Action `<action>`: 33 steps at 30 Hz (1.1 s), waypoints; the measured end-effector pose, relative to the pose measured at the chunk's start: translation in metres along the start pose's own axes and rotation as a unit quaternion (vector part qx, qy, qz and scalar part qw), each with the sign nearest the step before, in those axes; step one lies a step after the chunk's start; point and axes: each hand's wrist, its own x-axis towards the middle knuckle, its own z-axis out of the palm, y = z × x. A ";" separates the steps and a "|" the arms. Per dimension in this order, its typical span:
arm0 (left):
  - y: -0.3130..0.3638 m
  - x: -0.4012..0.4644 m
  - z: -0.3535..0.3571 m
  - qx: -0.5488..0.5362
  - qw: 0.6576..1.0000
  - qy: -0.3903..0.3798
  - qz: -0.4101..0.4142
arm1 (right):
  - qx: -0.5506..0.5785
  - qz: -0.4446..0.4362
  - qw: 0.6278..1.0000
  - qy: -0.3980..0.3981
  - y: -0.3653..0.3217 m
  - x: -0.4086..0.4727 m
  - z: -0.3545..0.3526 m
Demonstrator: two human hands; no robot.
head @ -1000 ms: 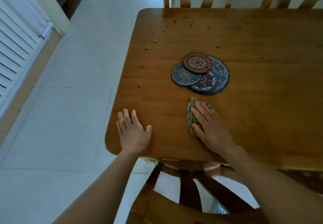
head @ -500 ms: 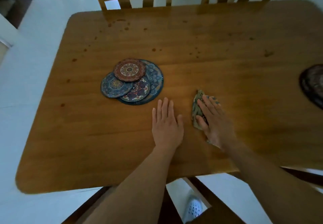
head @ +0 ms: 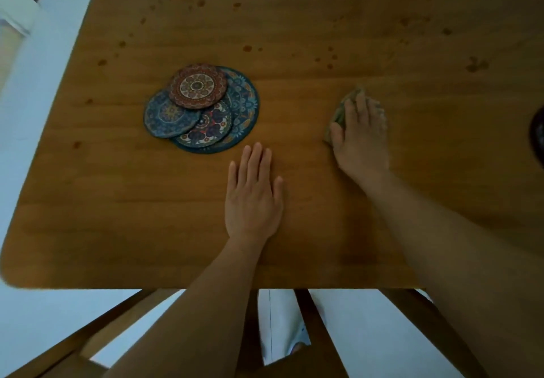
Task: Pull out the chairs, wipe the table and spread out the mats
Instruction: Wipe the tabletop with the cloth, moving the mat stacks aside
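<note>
Head view: cloth (head: 343, 108) under right-hand fingers (head: 359, 103).

Table (head: 117, 201): smooth wood with a soft sheen, spotted. Left of the cloth (head: 341, 112), crumpled fabric: matt printed mats (head: 203, 109).

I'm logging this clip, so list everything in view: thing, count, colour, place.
table: one, brown wood, fills the view
mats: four, round, blue and red patterns, overlapping pile left of centre
dark mat: one, cut off at the right edge
cloth: one, greenish, under the right hand
spots: many, dark, far half of the table
chair: one, dark wood, below the near edge
floor: white
left hand: flat on the table
right hand: pressing the cloth
</note>
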 end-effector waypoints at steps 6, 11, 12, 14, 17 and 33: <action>0.000 0.002 -0.001 -0.016 1.000 0.008 0.004 | 0.020 -0.263 0.962 -0.068 -0.041 -0.046 0.012; 0.001 -0.001 -0.003 -0.023 1.000 0.015 -0.001 | 0.018 -0.208 0.976 -0.054 0.064 -0.085 -0.002; 0.002 0.001 -0.005 -0.033 0.999 0.020 -0.013 | 0.025 -0.155 0.987 -0.037 0.088 -0.086 -0.008; 0.011 0.011 -0.009 -0.061 0.996 0.052 -0.050 | 0.039 -0.060 0.997 -0.007 0.123 -0.081 -0.020; 0.021 0.045 -0.012 -0.069 0.991 0.093 -0.073 | 0.033 0.020 0.999 0.026 0.148 -0.057 -0.032; -0.019 0.074 -0.006 -0.121 0.974 0.102 -0.160 | -0.002 -0.103 0.993 -0.052 -0.004 0.095 -0.007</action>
